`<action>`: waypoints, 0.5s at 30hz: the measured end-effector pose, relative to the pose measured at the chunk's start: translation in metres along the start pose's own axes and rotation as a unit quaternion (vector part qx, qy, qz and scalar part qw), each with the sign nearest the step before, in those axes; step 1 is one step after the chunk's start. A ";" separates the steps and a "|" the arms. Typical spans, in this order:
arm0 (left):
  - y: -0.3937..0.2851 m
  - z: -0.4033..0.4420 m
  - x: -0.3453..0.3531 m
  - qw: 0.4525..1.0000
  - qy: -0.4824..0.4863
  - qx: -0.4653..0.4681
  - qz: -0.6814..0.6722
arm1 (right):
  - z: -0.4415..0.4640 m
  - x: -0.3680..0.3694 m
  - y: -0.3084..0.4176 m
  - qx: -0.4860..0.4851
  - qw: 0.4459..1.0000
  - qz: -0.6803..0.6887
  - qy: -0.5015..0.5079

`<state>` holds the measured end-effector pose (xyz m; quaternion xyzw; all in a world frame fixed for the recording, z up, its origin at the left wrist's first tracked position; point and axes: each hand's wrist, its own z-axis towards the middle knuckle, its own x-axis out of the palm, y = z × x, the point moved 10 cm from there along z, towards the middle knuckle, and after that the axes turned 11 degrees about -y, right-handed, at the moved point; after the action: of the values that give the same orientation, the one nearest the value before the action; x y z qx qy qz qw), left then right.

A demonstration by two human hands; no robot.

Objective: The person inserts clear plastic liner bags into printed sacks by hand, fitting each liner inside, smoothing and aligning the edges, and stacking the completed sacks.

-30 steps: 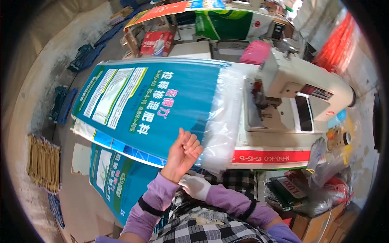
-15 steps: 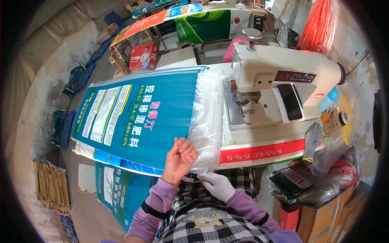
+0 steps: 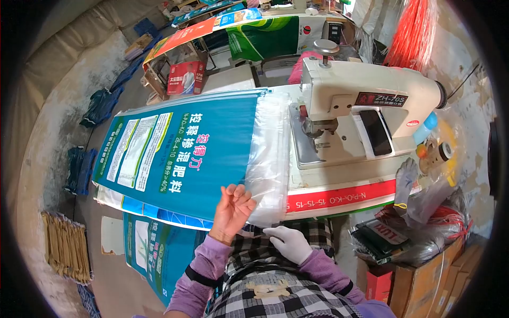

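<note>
My bare left hand (image 3: 233, 211) is above the front corner of a stack of blue-green printed bags (image 3: 222, 153). Its fingers are loosely curled, slightly apart, with nothing visible in them. Clear plastic liner (image 3: 268, 153) sticks out past the bags' right edge, toward the sewing machine (image 3: 350, 106). In a white glove, my right hand (image 3: 290, 244) is just in front of the liner's near corner, over the checked apron (image 3: 265, 275). Its fingers are stretched toward the left and seem to hold nothing.
A phone (image 3: 375, 132) rests on the machine's base. At right are a grey glove (image 3: 405, 183), a thread spool (image 3: 437, 158) and cardboard boxes (image 3: 424, 281). More printed bags (image 3: 164, 254) hang below the table at left. A red box (image 3: 185, 78) stands behind the stack.
The fingers of my left hand have loosened and spread a little, and that hand has dropped slightly. My right hand has shifted slightly right. The bag stack stays in place.
</note>
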<state>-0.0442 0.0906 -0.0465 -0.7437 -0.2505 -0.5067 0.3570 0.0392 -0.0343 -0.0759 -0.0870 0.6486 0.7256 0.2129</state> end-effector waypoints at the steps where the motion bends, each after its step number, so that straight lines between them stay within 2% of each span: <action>1: 0.001 -0.003 0.010 0.999 0.032 -0.023 -0.035 | 0.000 0.001 0.002 -0.005 1.000 -0.005 0.001; 5: -0.006 -0.007 0.011 0.997 0.031 -0.022 -0.060 | -0.002 0.004 0.004 -0.015 1.000 0.000 0.002; 10: -0.013 -0.008 0.015 0.997 0.049 -0.016 -0.055 | -0.001 0.005 0.002 0.036 0.999 -0.004 0.036; 15: -0.013 -0.008 0.014 0.999 0.052 -0.006 -0.009 | -0.002 0.006 0.000 0.014 1.000 0.008 0.020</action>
<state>-0.0533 0.0929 -0.0281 -0.7163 -0.2353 -0.5490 0.3608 0.0336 -0.0355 -0.0783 -0.0927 0.6638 0.7160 0.1952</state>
